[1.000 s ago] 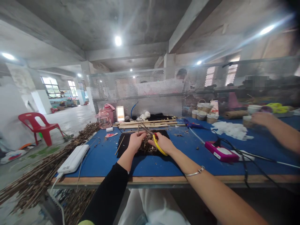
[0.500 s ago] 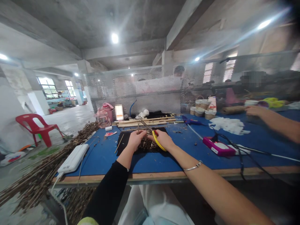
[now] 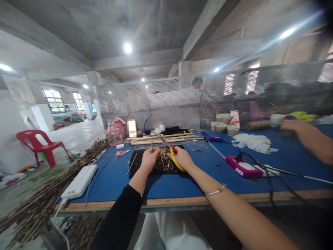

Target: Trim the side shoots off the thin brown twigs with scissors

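Observation:
My left hand (image 3: 147, 161) pinches a thin brown twig (image 3: 152, 144) over the left part of a black cloth (image 3: 135, 163). My right hand (image 3: 184, 158) is wrapped round a pair of scissors (image 3: 176, 161) with yellow and red handles, their blades pointing up and to the left. Between the two hands a heap of short cut twig pieces (image 3: 164, 162) lies on the cloth. One longer loose stick (image 3: 132, 164) rests at the cloth's left side.
Behind the cloth lie several pale sticks (image 3: 166, 139). A white power strip (image 3: 79, 183) is at left, above a twig bundle (image 3: 49, 194). At right are a purple box (image 3: 243, 167) with cables, white material (image 3: 253, 143), small pots (image 3: 221, 127) and another person's hand (image 3: 291, 126).
My hands have moved slightly apart, showing more of the twig heap between them. The other person's hand at right has shifted a little to the right.

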A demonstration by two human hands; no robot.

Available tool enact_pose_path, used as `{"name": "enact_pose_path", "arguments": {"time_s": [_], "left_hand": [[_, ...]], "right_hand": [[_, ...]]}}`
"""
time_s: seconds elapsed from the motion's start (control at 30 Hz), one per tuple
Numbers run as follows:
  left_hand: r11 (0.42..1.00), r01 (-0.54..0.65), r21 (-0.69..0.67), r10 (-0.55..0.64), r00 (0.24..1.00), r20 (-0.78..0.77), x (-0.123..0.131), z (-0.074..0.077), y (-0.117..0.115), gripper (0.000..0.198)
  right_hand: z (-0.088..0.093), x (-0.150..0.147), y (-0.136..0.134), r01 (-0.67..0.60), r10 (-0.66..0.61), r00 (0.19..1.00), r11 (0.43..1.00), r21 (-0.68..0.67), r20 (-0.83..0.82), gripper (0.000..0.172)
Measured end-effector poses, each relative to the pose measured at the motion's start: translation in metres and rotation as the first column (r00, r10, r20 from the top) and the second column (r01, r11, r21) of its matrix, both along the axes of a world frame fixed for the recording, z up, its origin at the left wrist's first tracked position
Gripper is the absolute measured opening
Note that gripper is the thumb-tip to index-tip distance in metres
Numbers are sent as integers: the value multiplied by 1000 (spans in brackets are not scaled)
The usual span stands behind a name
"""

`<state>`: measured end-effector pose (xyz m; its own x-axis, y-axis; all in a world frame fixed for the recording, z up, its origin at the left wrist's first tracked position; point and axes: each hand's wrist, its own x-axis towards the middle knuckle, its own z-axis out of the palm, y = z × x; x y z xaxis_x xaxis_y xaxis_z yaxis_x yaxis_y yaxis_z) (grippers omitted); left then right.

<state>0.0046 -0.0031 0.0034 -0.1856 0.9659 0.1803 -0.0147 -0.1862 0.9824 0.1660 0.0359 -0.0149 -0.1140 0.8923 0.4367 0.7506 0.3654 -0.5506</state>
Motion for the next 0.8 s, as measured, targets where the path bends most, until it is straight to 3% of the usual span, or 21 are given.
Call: {"name": "enact_pose_path", "arguments": {"time_s": [0.17,0.27,0.43,0.63,0.8], "left_hand": [[1000,27,8,-28,995,91,3,8,-7,30],[1000,-6,-5,7,994,105,4,11,-8,30],[999,-40,30,36,994,107,2,9,-6,30],[999,-13,38,7,990,143,1,6,-1,42],[998,61,-15,-58,985,160,4,6,-4,37]], "right_hand": [[12,-3,0,-156,151,975,988,-16,-160,29],[23,-11,-5,-281,243,926,955,-95,-288,27],[24,-27,-13,-358,240,888,896,-262,-392,17],[19,-41,-13,-363,247,836,918,-156,-490,20],[25,-46,-13,-357,272,818,931,-76,-507,25]]}}
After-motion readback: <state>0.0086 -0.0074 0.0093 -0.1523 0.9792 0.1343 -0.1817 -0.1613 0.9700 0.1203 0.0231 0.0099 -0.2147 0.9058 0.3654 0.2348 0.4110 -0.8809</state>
